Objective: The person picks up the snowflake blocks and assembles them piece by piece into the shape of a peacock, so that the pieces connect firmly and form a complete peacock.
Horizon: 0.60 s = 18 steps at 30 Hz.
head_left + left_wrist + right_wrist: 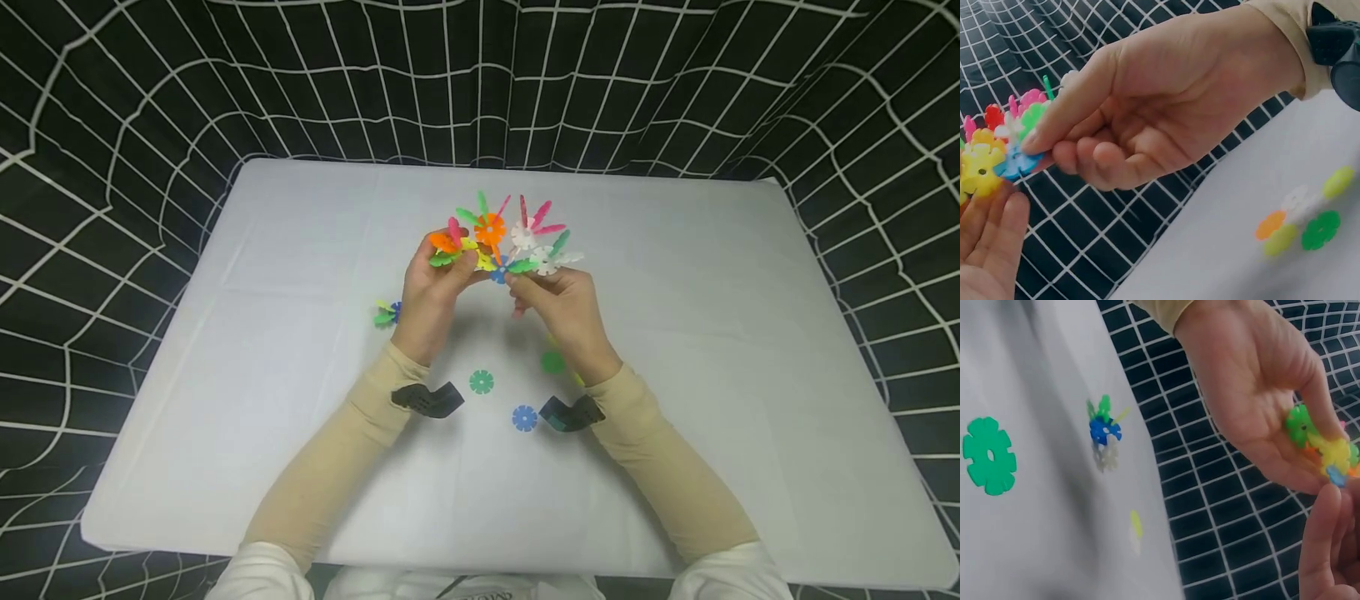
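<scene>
A chain of joined, notched plastic snowflake discs in orange, yellow, green, white, pink and blue (490,229) is held up in front of the person, above the table. My left hand (433,293) grips its left part, thumb on the yellow and green discs (1335,453). With thumb and fingers, my right hand (564,310) pinches the chain near the blue disc (1019,162) at its lower middle. White discs (543,260) and pink ones (542,214) fan out above the right hand. The curled left fingers partly hide the left end.
On the white table (712,375) lie a loose green disc (482,382) and a blue disc (524,418). A small blue-green cluster (386,314) sits left of the left hand. Another cluster with a green disc (552,362) is partly hidden by the right wrist.
</scene>
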Available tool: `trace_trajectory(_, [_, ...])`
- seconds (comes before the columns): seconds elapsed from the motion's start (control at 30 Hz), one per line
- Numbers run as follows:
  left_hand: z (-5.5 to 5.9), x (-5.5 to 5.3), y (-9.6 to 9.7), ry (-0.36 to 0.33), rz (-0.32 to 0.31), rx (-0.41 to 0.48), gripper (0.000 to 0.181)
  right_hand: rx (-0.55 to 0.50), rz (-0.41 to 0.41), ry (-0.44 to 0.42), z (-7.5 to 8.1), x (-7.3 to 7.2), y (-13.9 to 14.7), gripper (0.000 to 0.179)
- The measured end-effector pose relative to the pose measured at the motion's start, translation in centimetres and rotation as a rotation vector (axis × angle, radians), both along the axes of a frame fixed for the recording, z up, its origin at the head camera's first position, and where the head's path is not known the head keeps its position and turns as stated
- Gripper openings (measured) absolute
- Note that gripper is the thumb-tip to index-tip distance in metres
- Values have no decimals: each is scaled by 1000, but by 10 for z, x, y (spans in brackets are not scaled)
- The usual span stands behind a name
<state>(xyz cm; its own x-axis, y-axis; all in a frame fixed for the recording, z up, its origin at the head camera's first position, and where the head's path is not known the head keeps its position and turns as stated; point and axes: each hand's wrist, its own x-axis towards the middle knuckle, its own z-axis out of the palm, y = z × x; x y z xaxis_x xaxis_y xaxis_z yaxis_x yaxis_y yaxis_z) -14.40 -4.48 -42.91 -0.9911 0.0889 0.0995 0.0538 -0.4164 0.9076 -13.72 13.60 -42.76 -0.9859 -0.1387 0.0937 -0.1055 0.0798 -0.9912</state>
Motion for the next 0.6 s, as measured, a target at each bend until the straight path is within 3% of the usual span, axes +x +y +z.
trace_trajectory(0.23, [3,1,-6,22,-5,-146,37,55,-35,2,4,-2,3,22])
trace_trajectory(0.6, [-1,0,-2,5,48,-199,36,36,-65,3,-3,-4,0,23])
